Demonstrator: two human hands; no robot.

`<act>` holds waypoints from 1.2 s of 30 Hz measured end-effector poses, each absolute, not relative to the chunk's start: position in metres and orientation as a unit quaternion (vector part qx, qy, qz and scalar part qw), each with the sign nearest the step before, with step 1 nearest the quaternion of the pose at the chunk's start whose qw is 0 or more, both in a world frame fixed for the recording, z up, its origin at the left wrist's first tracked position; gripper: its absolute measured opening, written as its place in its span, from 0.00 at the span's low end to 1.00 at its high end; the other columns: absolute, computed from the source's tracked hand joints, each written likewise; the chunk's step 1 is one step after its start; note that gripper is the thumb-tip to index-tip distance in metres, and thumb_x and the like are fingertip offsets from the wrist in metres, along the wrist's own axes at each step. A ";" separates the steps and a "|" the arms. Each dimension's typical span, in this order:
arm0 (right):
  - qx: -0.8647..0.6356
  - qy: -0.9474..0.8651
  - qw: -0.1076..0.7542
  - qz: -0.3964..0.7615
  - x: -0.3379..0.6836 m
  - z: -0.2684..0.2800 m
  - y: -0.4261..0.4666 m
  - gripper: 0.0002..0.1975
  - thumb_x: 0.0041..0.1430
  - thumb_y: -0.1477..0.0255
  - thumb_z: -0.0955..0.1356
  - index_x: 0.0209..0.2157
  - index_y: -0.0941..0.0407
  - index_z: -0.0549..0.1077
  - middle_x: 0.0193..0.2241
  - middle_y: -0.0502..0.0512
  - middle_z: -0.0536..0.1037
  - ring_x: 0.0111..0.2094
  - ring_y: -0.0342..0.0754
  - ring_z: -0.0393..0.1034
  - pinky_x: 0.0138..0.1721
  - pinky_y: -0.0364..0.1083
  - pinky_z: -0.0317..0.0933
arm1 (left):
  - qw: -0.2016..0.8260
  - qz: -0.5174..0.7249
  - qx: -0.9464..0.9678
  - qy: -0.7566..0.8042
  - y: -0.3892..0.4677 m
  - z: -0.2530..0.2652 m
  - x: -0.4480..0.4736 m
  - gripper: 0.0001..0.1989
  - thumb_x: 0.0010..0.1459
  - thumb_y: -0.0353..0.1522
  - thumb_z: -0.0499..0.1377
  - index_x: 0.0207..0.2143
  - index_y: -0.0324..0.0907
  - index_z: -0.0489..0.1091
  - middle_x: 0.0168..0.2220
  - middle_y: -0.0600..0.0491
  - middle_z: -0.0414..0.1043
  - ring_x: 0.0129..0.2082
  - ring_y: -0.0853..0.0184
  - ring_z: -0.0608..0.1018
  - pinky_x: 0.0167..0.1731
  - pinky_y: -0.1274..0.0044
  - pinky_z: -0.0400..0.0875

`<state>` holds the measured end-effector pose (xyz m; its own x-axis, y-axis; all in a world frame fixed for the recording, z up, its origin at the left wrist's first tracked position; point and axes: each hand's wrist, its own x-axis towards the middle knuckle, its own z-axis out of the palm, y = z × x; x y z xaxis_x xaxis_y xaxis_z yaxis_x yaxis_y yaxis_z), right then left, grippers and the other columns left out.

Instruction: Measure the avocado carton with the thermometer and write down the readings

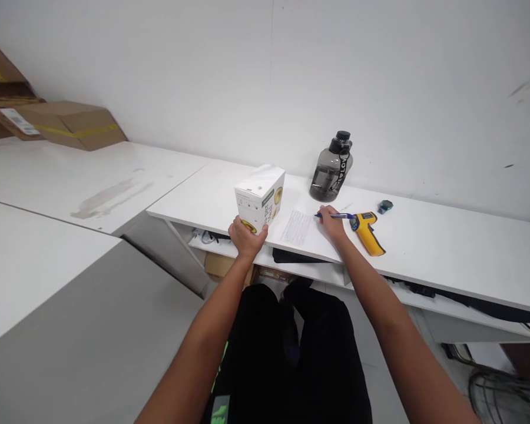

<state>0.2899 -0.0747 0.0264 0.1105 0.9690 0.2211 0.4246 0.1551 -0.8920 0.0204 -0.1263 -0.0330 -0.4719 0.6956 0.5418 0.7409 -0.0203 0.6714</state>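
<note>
A white box (258, 197) printed with green text and avocado pictures is gripped at its lower front by my left hand (247, 237). It is tilted over the white desk's front edge; whether its base touches the desk I cannot tell. My right hand (331, 222) is closed around a blue pen (342, 216), which lies nearly level with its tip pointing left. Just left of that hand, a sheet of paper (297, 228) with handwritten lines rests on the desk. A yellow and black infrared thermometer gun (368, 234) lies to the right of the pen.
A large grey bottle (331, 168) with a black cap stands near the wall. Beyond the thermometer sits a small dark green object (385, 206). A taped cardboard box (77, 125) stands on the left table. Under the desk runs a shelf (309, 270) holding dark items.
</note>
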 end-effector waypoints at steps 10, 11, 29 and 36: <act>-0.601 -0.586 0.454 0.299 0.287 0.032 -0.076 0.14 0.56 0.63 0.65 0.20 0.51 0.61 0.19 0.45 0.62 0.29 0.47 0.58 0.36 0.47 0.56 | 0.039 -0.507 -0.508 -0.695 -0.123 -0.040 0.017 0.44 0.45 0.47 0.65 0.60 0.33 0.57 0.51 0.33 0.71 0.54 0.41 0.73 0.59 0.53 0.60; -0.600 -0.587 0.455 0.299 0.287 0.031 -0.075 0.15 0.56 0.63 0.65 0.19 0.51 0.61 0.19 0.45 0.62 0.29 0.47 0.58 0.36 0.47 0.56 | 0.041 -0.507 -0.508 -0.695 -0.122 -0.041 0.017 0.44 0.45 0.47 0.65 0.60 0.33 0.58 0.51 0.33 0.72 0.54 0.41 0.73 0.59 0.53 0.60; -0.601 -0.590 0.460 0.283 0.287 0.029 -0.075 0.16 0.54 0.65 0.65 0.17 0.50 0.55 0.18 0.45 0.57 0.28 0.46 0.54 0.34 0.47 0.53 | 0.049 -0.510 -0.512 -0.689 -0.121 -0.043 0.016 0.43 0.46 0.46 0.64 0.60 0.33 0.56 0.52 0.31 0.70 0.55 0.40 0.72 0.59 0.52 0.60; -0.592 -0.599 0.448 0.299 0.287 0.029 -0.075 0.15 0.53 0.66 0.65 0.17 0.50 0.56 0.18 0.45 0.58 0.28 0.46 0.55 0.33 0.47 0.54 | 0.043 -0.511 -0.514 -0.688 -0.122 -0.041 0.016 0.44 0.45 0.46 0.64 0.60 0.32 0.56 0.51 0.31 0.70 0.55 0.40 0.72 0.59 0.51 0.60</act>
